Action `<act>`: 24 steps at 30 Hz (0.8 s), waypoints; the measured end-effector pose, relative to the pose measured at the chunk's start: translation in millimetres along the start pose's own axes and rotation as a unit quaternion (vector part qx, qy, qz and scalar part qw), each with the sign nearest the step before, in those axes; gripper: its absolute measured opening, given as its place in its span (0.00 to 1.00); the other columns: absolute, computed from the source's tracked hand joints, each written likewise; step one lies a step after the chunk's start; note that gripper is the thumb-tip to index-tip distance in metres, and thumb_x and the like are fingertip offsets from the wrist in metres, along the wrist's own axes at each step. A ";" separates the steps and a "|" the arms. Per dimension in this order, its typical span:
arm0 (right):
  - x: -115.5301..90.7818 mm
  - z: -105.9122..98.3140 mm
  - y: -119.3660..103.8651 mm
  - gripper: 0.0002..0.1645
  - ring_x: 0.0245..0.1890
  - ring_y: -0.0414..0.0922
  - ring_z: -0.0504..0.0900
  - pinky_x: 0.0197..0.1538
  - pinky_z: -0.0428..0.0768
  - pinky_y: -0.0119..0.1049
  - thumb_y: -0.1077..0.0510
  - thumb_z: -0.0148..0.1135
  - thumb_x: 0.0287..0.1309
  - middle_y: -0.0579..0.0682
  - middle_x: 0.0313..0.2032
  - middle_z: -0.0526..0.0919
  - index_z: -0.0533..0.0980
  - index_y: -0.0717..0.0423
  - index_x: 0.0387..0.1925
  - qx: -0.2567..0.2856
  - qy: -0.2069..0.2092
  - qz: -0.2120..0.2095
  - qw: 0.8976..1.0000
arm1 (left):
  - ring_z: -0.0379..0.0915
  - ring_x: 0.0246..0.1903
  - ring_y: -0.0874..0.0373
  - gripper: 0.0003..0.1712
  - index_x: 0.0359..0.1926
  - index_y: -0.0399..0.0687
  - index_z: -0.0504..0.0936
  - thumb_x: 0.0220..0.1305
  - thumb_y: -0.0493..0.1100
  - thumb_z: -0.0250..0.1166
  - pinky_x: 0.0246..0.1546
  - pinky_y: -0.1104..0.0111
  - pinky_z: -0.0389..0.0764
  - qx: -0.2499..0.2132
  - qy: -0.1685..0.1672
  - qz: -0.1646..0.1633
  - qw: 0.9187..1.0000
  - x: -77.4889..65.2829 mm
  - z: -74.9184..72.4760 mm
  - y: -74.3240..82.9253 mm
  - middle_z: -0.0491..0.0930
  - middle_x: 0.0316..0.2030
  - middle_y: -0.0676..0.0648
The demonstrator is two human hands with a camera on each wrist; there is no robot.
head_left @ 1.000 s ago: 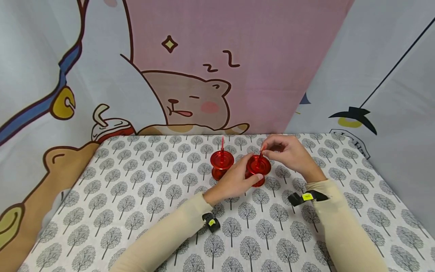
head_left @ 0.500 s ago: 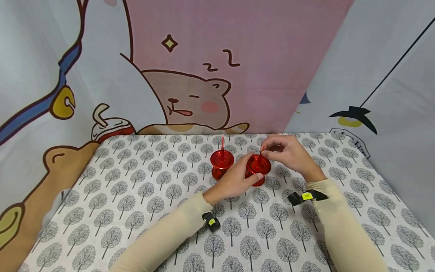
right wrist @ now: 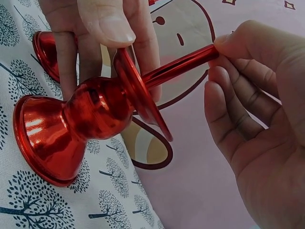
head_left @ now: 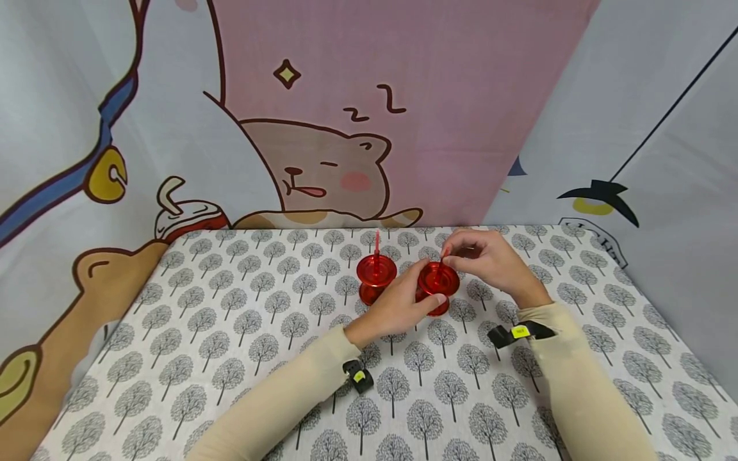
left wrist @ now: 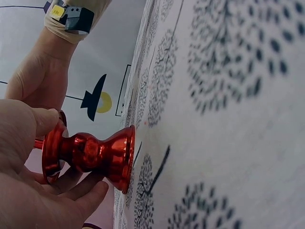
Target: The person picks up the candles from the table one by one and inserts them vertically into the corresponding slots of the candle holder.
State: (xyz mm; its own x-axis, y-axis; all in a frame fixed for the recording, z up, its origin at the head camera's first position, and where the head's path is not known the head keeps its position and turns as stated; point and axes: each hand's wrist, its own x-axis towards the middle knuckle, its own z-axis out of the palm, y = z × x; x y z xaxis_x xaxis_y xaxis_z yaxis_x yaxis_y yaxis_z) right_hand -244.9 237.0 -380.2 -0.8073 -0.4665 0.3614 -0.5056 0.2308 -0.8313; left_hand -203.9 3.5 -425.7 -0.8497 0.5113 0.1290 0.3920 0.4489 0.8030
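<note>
A shiny red candle holder [head_left: 447, 282] with a flared foot, a rounded neck and a wide dish stands on the patterned cloth. My left hand [head_left: 399, 299] grips it around the dish, thumb at the near side and fingers behind. From the dish's middle rises a thin red rod [right wrist: 181, 66]. The thumb and fingers of my right hand [head_left: 487, 257] pinch that rod at its upper end, which they partly hide. Just left of it stands a second red candle holder [head_left: 377, 271], with a thin red stick [head_left: 377, 244] upright in its dish.
A white cloth [head_left: 277, 320] printed with grey trees covers the table. Behind it hangs a curtain [head_left: 461, 96] with cartoon animals, right at the table's far edge. The two candle holders stand close together near the back.
</note>
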 end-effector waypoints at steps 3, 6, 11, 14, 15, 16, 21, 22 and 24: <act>-0.5 -0.1 -0.2 0.06 0.39 0.46 0.85 0.41 0.87 0.31 0.72 0.70 0.66 0.59 0.41 0.86 0.87 0.61 0.40 0.004 -0.001 0.000 1.000 | 0.72 0.73 0.49 0.46 0.87 0.41 0.54 0.82 0.51 0.66 0.71 0.60 0.77 -0.003 0.000 -0.002 1.000 0.3 0.5 -0.3 0.70 0.77 0.40; -1.6 -0.5 -0.2 0.06 0.39 0.46 0.85 0.42 0.88 0.32 0.73 0.71 0.66 0.58 0.42 0.86 0.87 0.62 0.40 0.007 0.000 0.004 1.000 | 0.73 0.73 0.49 0.46 0.88 0.41 0.54 0.82 0.51 0.66 0.70 0.59 0.78 -0.003 0.000 -0.003 1.000 0.4 1.0 -1.0 0.70 0.77 0.40; -3.4 -1.9 0.2 0.07 0.39 0.45 0.86 0.42 0.88 0.32 0.74 0.73 0.64 0.53 0.42 0.88 0.86 0.67 0.42 0.012 -0.002 0.023 1.000 | 0.72 0.73 0.50 0.46 0.87 0.40 0.54 0.82 0.52 0.66 0.70 0.59 0.78 -0.006 -0.001 -0.002 1.000 0.2 0.7 -1.3 0.69 0.78 0.40; -3.7 -3.0 0.9 0.08 0.38 0.46 0.87 0.42 0.88 0.33 0.72 0.75 0.63 0.54 0.41 0.88 0.86 0.66 0.43 0.007 -0.006 0.034 0.999 | 0.75 0.71 0.49 0.47 0.87 0.39 0.54 0.82 0.51 0.66 0.69 0.61 0.79 -0.013 -0.004 0.000 1.000 0.1 0.5 -1.3 0.70 0.77 0.39; -3.7 -3.5 1.4 0.08 0.39 0.46 0.87 0.42 0.89 0.33 0.72 0.75 0.63 0.55 0.41 0.88 0.86 0.65 0.43 0.004 -0.009 0.036 0.999 | 0.76 0.70 0.49 0.47 0.87 0.39 0.54 0.82 0.51 0.66 0.68 0.62 0.80 -0.015 -0.004 0.000 1.000 0.0 0.5 -1.4 0.70 0.77 0.39; -3.8 -4.1 2.3 0.09 0.39 0.47 0.87 0.42 0.89 0.33 0.71 0.76 0.63 0.56 0.41 0.88 0.87 0.64 0.44 0.000 -0.012 0.039 0.999 | 0.77 0.69 0.49 0.47 0.87 0.39 0.53 0.82 0.51 0.66 0.67 0.62 0.80 -0.017 -0.005 0.001 1.000 -0.1 0.5 -1.5 0.70 0.77 0.39; -3.6 -7.9 9.8 0.15 0.47 0.49 0.87 0.51 0.88 0.37 0.69 0.78 0.61 0.56 0.47 0.88 0.86 0.59 0.48 -0.027 -0.059 0.030 0.997 | 0.77 0.69 0.49 0.47 0.87 0.38 0.53 0.82 0.51 0.66 0.67 0.64 0.80 -0.021 -0.006 0.002 1.000 -0.8 0.4 -1.9 0.69 0.78 0.39; -3.6 -8.7 11.9 0.16 0.49 0.50 0.87 0.54 0.87 0.38 0.70 0.79 0.60 0.55 0.48 0.88 0.86 0.59 0.50 -0.030 -0.071 0.026 0.997 | 0.76 0.69 0.49 0.47 0.87 0.38 0.53 0.82 0.51 0.66 0.67 0.64 0.80 -0.022 -0.005 0.002 1.000 -1.0 0.4 -1.9 0.68 0.78 0.39; -3.7 -9.9 15.8 0.20 0.52 0.50 0.86 0.58 0.87 0.40 0.70 0.78 0.60 0.55 0.51 0.88 0.85 0.60 0.53 -0.035 -0.093 0.015 0.995 | 0.76 0.70 0.49 0.47 0.87 0.38 0.54 0.82 0.51 0.66 0.67 0.64 0.80 -0.026 -0.005 0.001 1.000 -1.2 0.5 -1.9 0.68 0.78 0.39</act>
State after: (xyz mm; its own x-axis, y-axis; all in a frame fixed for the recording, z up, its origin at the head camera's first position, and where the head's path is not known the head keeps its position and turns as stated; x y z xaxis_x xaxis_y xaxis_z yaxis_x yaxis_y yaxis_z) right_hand -252.9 250.8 -390.4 -0.7555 -0.6068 0.2471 -0.5069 0.3025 -0.8072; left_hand -203.5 2.4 -427.6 -0.8454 0.5192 0.1253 0.3749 0.4097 0.8316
